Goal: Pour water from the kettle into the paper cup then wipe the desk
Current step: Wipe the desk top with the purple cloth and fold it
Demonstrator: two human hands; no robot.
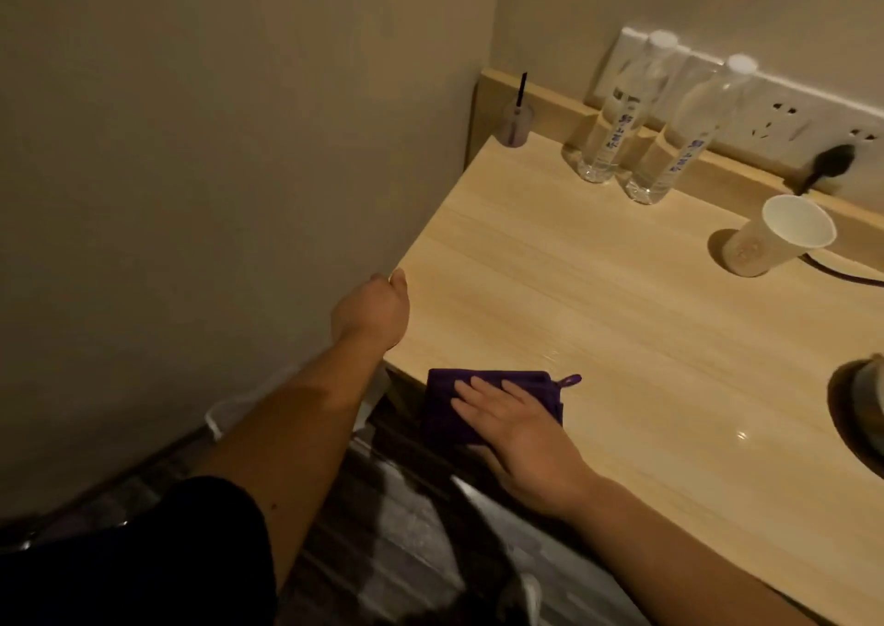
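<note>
A light wooden desk (598, 290) fills the right half of the view. At its near left corner lies a folded purple cloth (442, 403), partly over the front edge. My right hand (516, 427) lies flat on the cloth, fingers spread, pressing it down. My left hand (375, 312) grips the desk's left edge, with the thumb on top and the fingers hidden below. A white paper cup (777, 242) stands at the back right. At the right border only a sliver of the kettle (868, 395) shows.
Two clear water bottles (617, 118) (689, 137) stand at the back by a white socket strip (784, 118) with a black plug (830, 161); its cord runs behind the cup. A small plastic cup with a black straw (516, 125) sits in the back left corner. A wall lies close on the left.
</note>
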